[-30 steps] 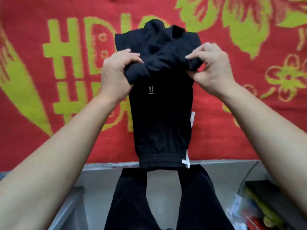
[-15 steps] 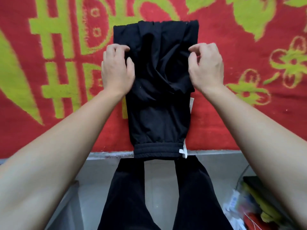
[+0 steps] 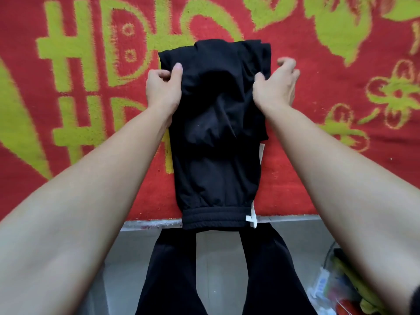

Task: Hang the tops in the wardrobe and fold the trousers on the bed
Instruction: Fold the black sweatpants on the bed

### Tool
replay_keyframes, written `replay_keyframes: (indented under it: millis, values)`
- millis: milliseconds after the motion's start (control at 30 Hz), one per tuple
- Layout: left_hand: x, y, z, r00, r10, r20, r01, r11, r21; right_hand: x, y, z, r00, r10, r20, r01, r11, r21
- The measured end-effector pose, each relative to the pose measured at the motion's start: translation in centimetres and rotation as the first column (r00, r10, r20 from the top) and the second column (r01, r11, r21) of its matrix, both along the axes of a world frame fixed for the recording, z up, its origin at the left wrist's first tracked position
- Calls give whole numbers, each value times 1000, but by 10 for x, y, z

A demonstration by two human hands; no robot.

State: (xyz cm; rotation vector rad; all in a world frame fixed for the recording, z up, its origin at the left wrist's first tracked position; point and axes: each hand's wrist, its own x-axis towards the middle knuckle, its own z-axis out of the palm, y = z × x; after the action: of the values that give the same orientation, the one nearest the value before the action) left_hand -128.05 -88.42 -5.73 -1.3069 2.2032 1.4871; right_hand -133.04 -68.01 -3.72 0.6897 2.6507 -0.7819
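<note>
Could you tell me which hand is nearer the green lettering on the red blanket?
Left: the left hand is beside the green lettering; right hand across the black trousers.

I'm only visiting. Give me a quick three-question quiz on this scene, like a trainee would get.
1. True or false: the trousers lie on a bare wooden floor.
2. Of the left hand and right hand, which touches the trousers? A: left only. B: right only. C: both.
3. Fill in: the trousers are coloured ___.
Key: 1 false, they lie on a red and green bed cover. 2 C. 3 black.
</note>
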Motion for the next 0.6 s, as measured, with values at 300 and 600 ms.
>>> replay_keyframes:
  millis: [300, 600]
  values:
    - [-32, -29, 1, 975, -223, -21, 203, 922, -330, 1, -20, -18, 396, 916, 56, -902, 377, 211]
    - [-22, -30, 11, 995, -42, 85, 20, 969, 245, -25, 2, -10, 916, 391, -89, -391, 920, 11]
